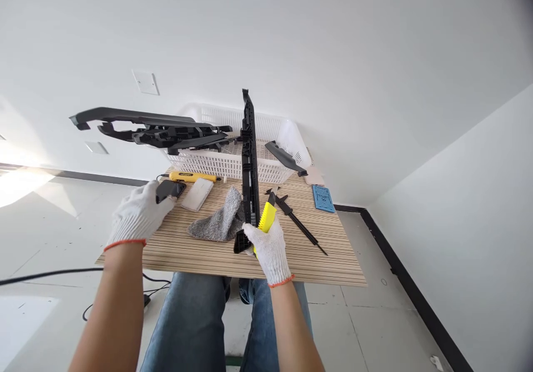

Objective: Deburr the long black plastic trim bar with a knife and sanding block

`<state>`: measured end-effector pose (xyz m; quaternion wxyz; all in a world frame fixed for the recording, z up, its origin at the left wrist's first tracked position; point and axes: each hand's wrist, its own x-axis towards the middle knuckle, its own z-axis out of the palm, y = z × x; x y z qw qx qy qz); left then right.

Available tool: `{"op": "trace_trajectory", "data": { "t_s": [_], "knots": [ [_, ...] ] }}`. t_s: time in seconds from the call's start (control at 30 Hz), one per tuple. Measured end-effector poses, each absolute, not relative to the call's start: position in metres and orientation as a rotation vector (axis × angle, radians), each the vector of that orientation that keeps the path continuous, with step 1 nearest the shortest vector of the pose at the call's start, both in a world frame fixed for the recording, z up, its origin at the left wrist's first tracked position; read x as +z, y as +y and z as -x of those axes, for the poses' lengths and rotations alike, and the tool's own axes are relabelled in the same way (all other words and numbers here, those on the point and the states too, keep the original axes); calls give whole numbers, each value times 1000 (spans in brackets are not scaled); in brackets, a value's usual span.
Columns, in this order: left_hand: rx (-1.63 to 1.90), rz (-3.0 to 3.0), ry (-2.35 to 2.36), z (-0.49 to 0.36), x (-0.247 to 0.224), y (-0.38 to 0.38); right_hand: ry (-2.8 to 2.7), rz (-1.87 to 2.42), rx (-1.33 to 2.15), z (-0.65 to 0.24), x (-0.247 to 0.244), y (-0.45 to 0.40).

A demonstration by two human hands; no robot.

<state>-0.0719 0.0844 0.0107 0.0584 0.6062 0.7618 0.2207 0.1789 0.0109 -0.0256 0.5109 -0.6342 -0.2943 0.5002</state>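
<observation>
My left hand (140, 210), in a white knit glove, is closed on the near side of a black smartphone (171, 189) at the table's left edge. My gloved right hand (268, 248) grips a yellow utility knife (267, 216), its blade pointing up and away. Against that hand's thumb rests the lower end of a long black plastic trim piece (250, 166), which stretches away over the basket's near rim. Whether the right fingers also hold the trim is partly hidden. A grey cloth (219, 222) lies just left of the trim, and black calipers (297, 222) lie right of the knife.
A white plastic basket (208, 164) stands at the table's (333, 258) back, with several black trim pieces (166, 130) jutting left and a smaller piece (286, 157) on its right. Nearby lie a yellow corded tool (194, 177), a white box (197, 194) and a blue card-like object (323, 199).
</observation>
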Motion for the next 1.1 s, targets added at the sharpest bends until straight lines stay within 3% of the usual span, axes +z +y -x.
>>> {"op": "trace_trajectory", "data": {
  "t_s": [0.43, 0.67, 0.73, 0.83, 1.1],
  "knots": [
    [508, -1853, 2241, 66, 12, 96, -640, 1443, 1251, -180, -24, 9],
    [771, -1804, 2276, 43, 28, 42, -682, 1520, 1235, -180, -20, 7],
    [948, -1675, 1989, 24, 19, 13, -739, 1596, 1170, -181, -21, 6],
    [899, -1771, 1329, -11, -3, -19, -855, 1644, 1045, -185, -23, 6],
    [908, -1589, 1131, -50, -27, 0, -829, 1639, 1082, -191, -35, 8]
  ]
}}
